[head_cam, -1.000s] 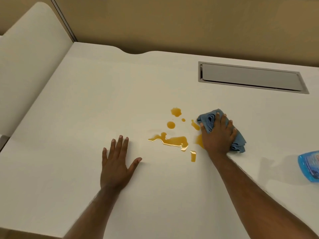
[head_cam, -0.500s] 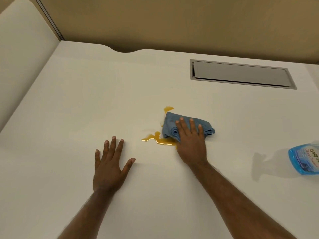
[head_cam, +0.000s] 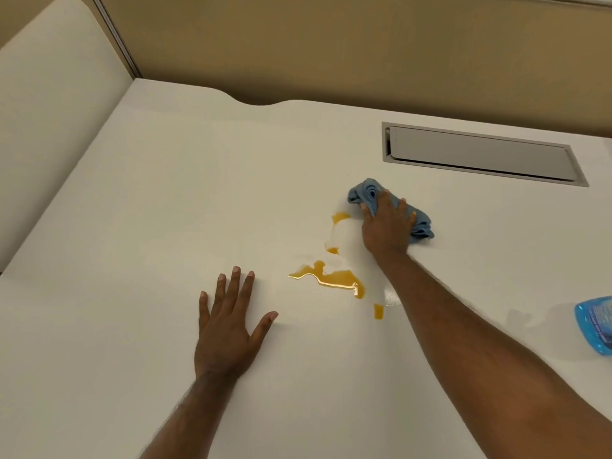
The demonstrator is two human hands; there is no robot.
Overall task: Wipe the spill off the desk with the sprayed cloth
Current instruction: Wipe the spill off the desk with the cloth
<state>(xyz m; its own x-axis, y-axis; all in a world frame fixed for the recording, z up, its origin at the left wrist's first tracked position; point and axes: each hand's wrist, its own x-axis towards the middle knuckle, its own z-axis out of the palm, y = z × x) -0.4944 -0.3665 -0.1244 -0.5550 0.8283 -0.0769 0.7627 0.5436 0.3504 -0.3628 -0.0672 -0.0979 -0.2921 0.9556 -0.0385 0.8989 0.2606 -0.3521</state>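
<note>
An orange-yellow spill lies on the white desk, with a small patch near the cloth, a drop below it and a streak toward me. My right hand presses flat on a crumpled blue cloth, which lies just beyond and right of the spill; a wiped pale strip runs between the patches. My left hand rests flat on the desk with fingers spread, left of the main puddle, holding nothing.
A blue spray bottle lies at the right edge, partly cut off. A grey cable hatch is set into the desk at the back right. A tan partition wall stands behind, a white side panel at left.
My right hand has slid the cloth from over the spill up and to the right, leaving a wiped strip and fewer orange patches. The left hand has stayed flat in place.
</note>
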